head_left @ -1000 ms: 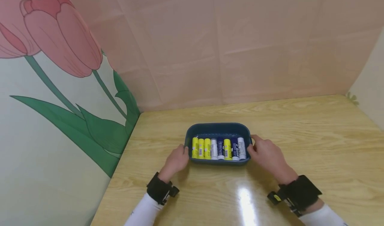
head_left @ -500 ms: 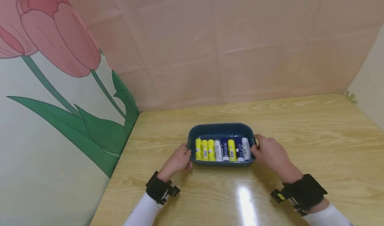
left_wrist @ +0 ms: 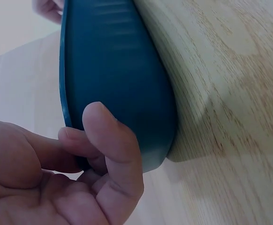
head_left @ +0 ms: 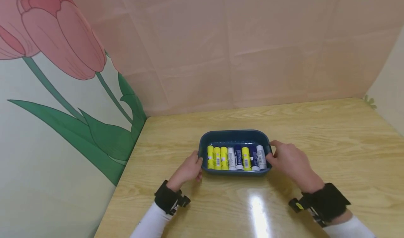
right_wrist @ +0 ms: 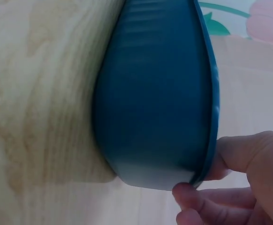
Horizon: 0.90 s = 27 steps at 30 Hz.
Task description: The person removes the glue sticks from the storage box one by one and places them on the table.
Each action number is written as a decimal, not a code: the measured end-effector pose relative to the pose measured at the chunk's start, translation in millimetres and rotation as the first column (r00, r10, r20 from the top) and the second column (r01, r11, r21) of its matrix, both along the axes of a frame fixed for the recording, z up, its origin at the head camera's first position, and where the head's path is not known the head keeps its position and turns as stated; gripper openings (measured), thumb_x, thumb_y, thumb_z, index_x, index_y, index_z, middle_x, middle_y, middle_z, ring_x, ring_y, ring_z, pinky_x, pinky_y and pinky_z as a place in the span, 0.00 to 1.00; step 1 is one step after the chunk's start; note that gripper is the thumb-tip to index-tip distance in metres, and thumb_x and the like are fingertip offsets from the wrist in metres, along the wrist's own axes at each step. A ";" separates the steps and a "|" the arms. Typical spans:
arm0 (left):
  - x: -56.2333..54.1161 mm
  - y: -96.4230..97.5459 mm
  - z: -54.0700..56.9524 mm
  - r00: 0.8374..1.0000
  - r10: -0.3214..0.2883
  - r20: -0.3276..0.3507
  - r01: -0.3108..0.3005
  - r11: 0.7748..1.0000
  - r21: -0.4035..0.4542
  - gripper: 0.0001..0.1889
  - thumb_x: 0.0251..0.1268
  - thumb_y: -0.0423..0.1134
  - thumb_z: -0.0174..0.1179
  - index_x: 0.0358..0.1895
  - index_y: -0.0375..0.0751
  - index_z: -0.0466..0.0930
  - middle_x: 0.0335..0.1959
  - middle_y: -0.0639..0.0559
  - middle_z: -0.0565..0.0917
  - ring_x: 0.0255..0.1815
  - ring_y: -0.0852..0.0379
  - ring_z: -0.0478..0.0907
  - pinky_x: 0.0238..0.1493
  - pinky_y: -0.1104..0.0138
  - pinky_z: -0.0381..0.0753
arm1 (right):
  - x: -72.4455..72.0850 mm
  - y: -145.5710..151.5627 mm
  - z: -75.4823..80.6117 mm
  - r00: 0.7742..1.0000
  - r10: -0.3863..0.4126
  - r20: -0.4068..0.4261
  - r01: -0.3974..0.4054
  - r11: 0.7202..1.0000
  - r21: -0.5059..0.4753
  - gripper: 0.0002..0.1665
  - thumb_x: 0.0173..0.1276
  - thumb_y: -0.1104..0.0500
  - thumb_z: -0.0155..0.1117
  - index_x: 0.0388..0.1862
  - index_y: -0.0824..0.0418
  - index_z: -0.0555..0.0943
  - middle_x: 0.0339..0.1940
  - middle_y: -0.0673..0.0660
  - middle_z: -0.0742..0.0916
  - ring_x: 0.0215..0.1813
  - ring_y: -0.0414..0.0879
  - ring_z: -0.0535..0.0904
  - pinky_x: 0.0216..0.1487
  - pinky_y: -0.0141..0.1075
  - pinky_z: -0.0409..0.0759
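A dark blue rectangular plastic bin (head_left: 236,173) sits on the wooden table. In it, a row of glue sticks (head_left: 224,158) lies side by side along the front: yellow ones at the left, then white, navy and another yellow mixed toward the right. My left hand (head_left: 188,168) grips the bin's left end, thumb at the rim. In the left wrist view its curled fingers (left_wrist: 120,145) press the outer wall. At the right end my right hand (head_left: 291,163) pinches the rim; the right wrist view shows thumb (right_wrist: 237,152) and fingers on either side of the edge.
The wooden tabletop (head_left: 331,136) runs back to a pink sheet (head_left: 236,48) hung behind it. A wall with painted tulips (head_left: 63,38) stands along the left edge. A bright light reflection lies on the table in front of the bin.
The bin with the glue sticks has shifted a little to the right, both hands moving with it and keeping their hold. The head view has turned slightly.
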State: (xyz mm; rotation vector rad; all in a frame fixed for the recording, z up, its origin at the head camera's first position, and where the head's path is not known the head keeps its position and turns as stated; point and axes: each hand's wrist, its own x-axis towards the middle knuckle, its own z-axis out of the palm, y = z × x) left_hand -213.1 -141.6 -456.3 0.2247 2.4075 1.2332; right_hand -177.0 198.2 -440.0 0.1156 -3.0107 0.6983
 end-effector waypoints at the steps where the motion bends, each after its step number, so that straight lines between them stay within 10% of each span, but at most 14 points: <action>1: -0.1 -0.2 0.2 1.000 -0.001 0.001 0.001 1.000 -0.001 0.19 0.82 0.37 0.39 0.67 0.29 0.60 0.29 0.38 0.78 0.21 0.51 0.77 0.29 0.51 0.84 | -0.2 0.0 1.2 1.000 0.000 -0.013 0.000 1.000 0.003 0.30 0.65 0.56 0.63 0.61 0.74 0.74 0.24 0.54 0.83 0.20 0.43 0.73 0.17 0.36 0.69; 27: 2.1 -1.6 3.1 1.000 -0.013 -0.015 0.013 1.000 0.016 0.20 0.82 0.37 0.39 0.67 0.28 0.61 0.28 0.45 0.76 0.22 0.52 0.78 0.32 0.49 0.85 | -24.8 -31.7 11.9 1.000 -0.004 0.007 0.003 0.986 0.169 0.12 0.63 0.60 0.70 0.40 0.68 0.82 0.28 0.60 0.84 0.27 0.49 0.78 0.22 0.44 0.77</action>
